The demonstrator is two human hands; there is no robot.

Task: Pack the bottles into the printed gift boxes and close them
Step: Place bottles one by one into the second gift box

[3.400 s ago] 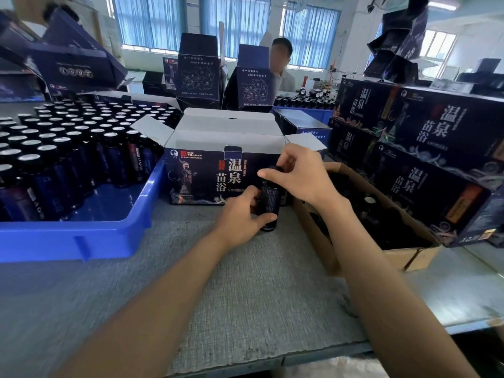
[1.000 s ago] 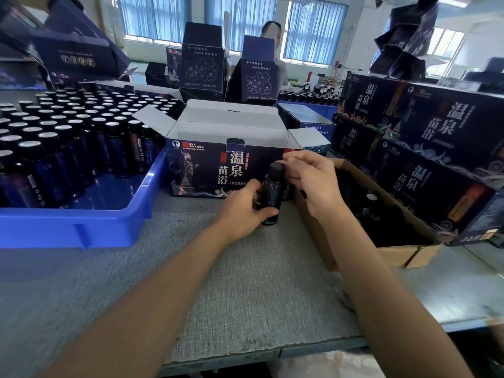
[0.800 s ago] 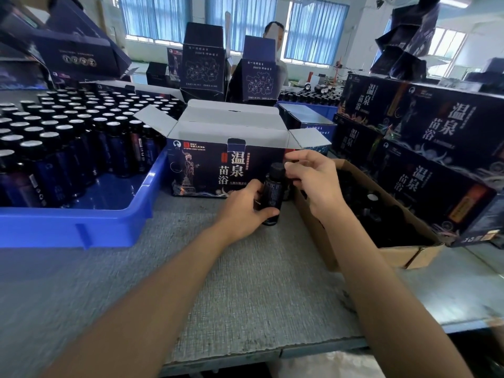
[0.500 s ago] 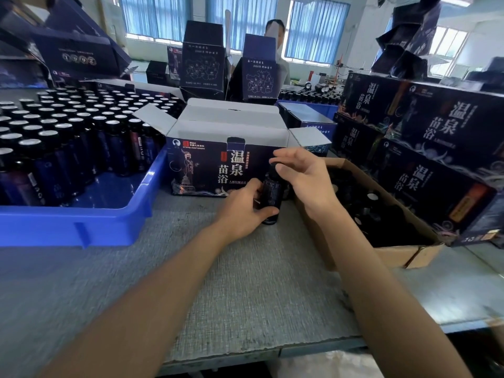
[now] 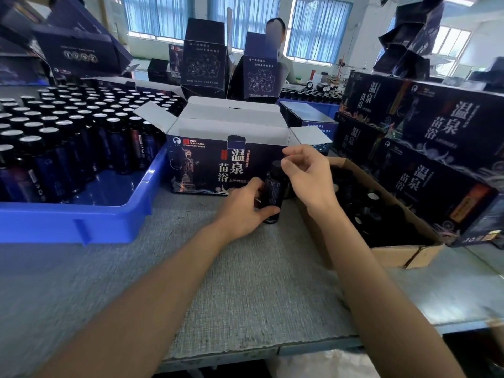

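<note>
- Left hand (image 5: 245, 211) wraps the bottle (image 5: 272, 193), upright at the desk's (image 5: 245, 290) middle, just before the open box (image 5: 201, 170)
- Right hand (image 5: 308, 175) curls at its cap (image 5: 276, 165); whether it pinches, I cannot tell
- Box flaps up, inside hidden; tray (image 5: 81, 225) at the left edge holds many more, so most packing and closing remains

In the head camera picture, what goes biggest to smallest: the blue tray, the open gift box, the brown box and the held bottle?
1. blue tray, biggest
2. gift box and brown box: they look about alike, so I won't rank them
3. bottle, clearly smallest
</note>
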